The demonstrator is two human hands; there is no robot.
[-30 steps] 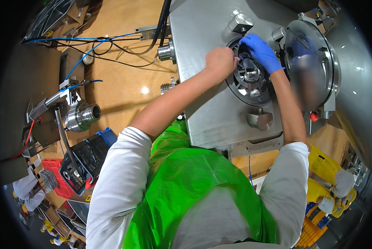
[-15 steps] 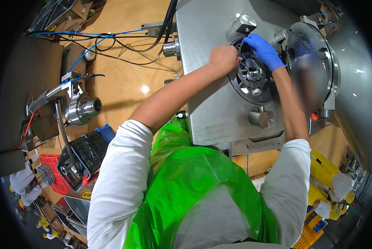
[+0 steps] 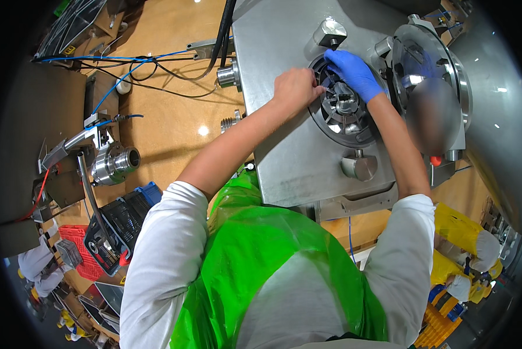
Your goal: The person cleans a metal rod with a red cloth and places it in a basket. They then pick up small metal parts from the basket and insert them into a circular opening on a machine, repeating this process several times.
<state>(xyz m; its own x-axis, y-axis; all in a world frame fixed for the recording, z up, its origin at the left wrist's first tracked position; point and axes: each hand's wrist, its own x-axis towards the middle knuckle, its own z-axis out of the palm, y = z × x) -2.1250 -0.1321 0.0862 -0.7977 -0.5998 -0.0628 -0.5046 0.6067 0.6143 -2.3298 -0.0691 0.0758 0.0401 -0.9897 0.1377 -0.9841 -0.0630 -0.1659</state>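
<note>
Both my hands are at a round, dark-rimmed opening [image 3: 357, 139] in a steel machine housing [image 3: 284, 157]. Inside it sits a bladed metal wheel [image 3: 343, 100] with a shiny hub. My bare left hand [image 3: 295, 87] is closed at the left rim, thumb and fingertips drawn together over its edge; whatever they pinch is too small to tell. My right hand [image 3: 353, 72], in a blue glove, reaches over the far rim from the right. Its fingers are bent together down into the opening, their tips partly hidden, and I cannot make out what they grip.
A round see-through cover [image 3: 424, 87] stands swung aside at the right. Steel knobs [image 3: 360, 166] flank the opening. Black hoses [image 3: 221, 35] run past the housing's left side. Further left are a pipe fitting [image 3: 115, 164] and a black crate [image 3: 118, 224]. People in yellow [image 3: 462, 232] are at lower right.
The whole view has shifted, so the machine appears slightly further left. My left hand has drawn back a little from the wheel toward the rim. My gloved hand stays at the far rim.
</note>
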